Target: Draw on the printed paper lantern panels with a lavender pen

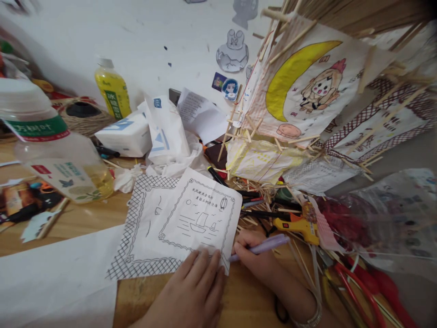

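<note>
My left hand [193, 291] lies flat with its fingers stretched over the lower edge of a sheet of paper with a line drawing [201, 207]. That drawing shows sailing boats, birds and lines of writing inside a wavy border. Under it, partly covered, is a second drawn sheet with a cross-hatched border [139, 228]. A purple pen [269, 243] is gripped in my right hand [252, 250], its tip at the lower right corner of the top sheet. A bracelet circles the right wrist.
A paper lantern on wooden sticks [303, 86] stands at the back right. Nearby lie a yellow glue gun [297, 228] and red-handled scissors [358, 287]. Leftward are a large drink bottle [54, 150], a yellow drink bottle [112, 89], tissue packs [126, 134] and blank white paper [61, 282].
</note>
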A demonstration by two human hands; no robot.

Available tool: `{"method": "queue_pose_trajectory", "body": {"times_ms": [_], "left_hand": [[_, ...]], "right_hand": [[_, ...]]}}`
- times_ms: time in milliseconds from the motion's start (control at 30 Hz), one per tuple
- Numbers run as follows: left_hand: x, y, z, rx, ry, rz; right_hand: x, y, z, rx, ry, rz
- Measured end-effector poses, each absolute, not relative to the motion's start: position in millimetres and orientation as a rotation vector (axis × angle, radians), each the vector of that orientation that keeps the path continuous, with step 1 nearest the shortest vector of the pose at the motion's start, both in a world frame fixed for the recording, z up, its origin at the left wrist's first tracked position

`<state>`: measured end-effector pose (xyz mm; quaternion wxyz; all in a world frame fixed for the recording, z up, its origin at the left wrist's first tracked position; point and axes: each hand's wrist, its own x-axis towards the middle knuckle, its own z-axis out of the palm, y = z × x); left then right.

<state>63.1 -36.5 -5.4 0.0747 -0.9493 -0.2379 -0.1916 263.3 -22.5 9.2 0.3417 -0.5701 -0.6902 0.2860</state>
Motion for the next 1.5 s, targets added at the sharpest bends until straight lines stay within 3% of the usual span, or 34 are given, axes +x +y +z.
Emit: {"method": "queue_pose_trajectory", "body": {"times_ms": [600, 933, 1500], "left_hand": [[62.7, -38.7, -7.6, -2.82, -0.721, -0.554], [60.9, -38.7, 0.9, -2.888, -0.709, -0.482], [61.9, -38.7, 1.0, -2.854, -0.731, -0.522]], "right_hand": [[262.4, -23.4, 13.8, -1.424, -1.606, 0.939], [262.7, -23.6, 13.0, -1.472, -1.756, 0.7], [263.6, -22.0, 11.8, -1.448, -1.83, 0.738]]}}
